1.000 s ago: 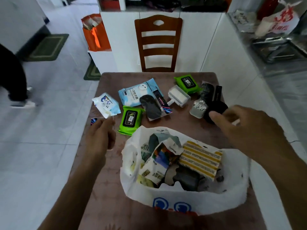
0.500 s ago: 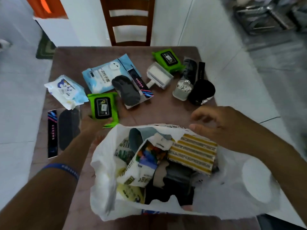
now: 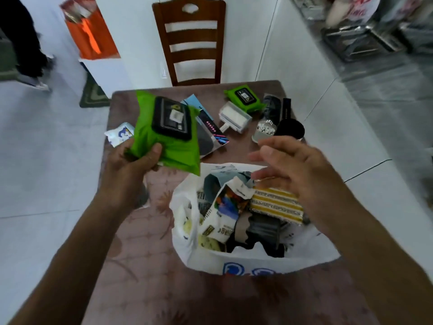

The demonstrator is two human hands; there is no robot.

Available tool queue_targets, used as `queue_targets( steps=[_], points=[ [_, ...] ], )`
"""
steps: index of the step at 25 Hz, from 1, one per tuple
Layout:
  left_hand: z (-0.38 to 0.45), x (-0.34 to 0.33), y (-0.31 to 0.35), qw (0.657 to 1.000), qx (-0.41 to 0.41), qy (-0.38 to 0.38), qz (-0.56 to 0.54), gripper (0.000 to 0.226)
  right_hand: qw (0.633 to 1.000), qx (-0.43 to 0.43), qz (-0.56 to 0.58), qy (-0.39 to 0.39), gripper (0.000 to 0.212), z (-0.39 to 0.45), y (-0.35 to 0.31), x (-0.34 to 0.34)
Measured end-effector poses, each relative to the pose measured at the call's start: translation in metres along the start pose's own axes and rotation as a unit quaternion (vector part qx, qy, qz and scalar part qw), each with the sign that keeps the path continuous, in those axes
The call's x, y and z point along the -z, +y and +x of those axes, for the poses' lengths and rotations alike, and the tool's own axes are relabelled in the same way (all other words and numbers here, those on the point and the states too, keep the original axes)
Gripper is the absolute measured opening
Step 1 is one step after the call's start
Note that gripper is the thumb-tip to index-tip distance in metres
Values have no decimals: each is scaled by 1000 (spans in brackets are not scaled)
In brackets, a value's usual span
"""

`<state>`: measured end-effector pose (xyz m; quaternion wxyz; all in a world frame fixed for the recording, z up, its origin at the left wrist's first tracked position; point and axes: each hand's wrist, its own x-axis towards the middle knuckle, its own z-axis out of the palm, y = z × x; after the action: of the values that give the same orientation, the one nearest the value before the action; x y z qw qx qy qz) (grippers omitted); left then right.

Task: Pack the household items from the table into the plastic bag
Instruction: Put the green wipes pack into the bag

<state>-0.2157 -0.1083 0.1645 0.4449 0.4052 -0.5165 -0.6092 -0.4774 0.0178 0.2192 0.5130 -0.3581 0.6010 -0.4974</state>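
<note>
My left hand [image 3: 133, 160] grips a green wipes pack [image 3: 166, 132] with a black lid, held in the air left of the bag's mouth. The white plastic bag [image 3: 234, 261] stands open on the brown table [image 3: 150, 254], stuffed with packets and a yellow striped box [image 3: 276, 205]. My right hand [image 3: 293, 165] hovers over the bag's far rim, fingers spread, holding nothing. Left on the table are a second green wipes pack [image 3: 244, 97], a white lint roller [image 3: 234, 117], a cup of cotton swabs [image 3: 263, 130], a black round tin [image 3: 290, 130] and a small white tissue pack [image 3: 120, 134].
A wooden chair [image 3: 189, 41] stands at the table's far edge. An orange bag [image 3: 90, 31] sits on a white cabinet at the back left. A person's leg [image 3: 25, 45] is at the far left. A cluttered counter [image 3: 365, 41] runs along the right.
My left hand has taken the green wipes pack off the table and raised it beside the bag. My right hand has stayed over the bag's far rim.
</note>
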Motion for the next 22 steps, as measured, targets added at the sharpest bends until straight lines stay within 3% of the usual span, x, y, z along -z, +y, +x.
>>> queue_targets(
  steps=[2, 5, 6, 9, 11, 13, 14, 16, 18, 19, 21, 22],
  points=[
    [-31, -19, 36, 990, -63, -102, 73, 8, 982, -86, 158, -65, 52, -7, 6, -31],
    [-65, -51, 47, 958, -79, -225, 157, 15, 936, -88, 329, -93, 56, -16, 22, -43],
    [-78, -58, 40, 952, -83, -210, 207, 19, 927, -83, 357, -73, 54, -20, 28, -39],
    [-136, -63, 10, 902, -191, -35, 386, 44, 931, -52, 361, 20, 49, -32, 53, -9],
    [-177, -74, -9, 857, -206, -93, 463, 59, 952, -6, 301, 49, 56, -38, 67, 13],
    [-193, -91, -39, 754, -148, -219, 602, 81, 979, 20, 198, 41, 59, -38, 74, 26],
    [-191, -98, -54, 744, -85, -225, 624, 79, 990, 24, 131, 34, 58, -36, 75, 29],
    [-181, -99, -70, 699, -4, -238, 675, 47, 998, 43, -46, -2, 60, -32, 78, 32],
    [-176, -94, -70, 689, -24, -232, 686, 30, 967, 66, -236, -70, 63, -27, 85, 26],
    [-176, -92, -73, 693, -31, -235, 681, 38, 943, 69, -309, -102, 65, -25, 90, 23],
    [-175, -95, -79, 657, -28, -229, 718, 55, 907, 62, -395, -135, 70, -23, 97, 18],
    [-174, -95, -81, 646, -31, -210, 734, 51, 897, 54, -415, -142, 70, -23, 99, 18]
  ],
)
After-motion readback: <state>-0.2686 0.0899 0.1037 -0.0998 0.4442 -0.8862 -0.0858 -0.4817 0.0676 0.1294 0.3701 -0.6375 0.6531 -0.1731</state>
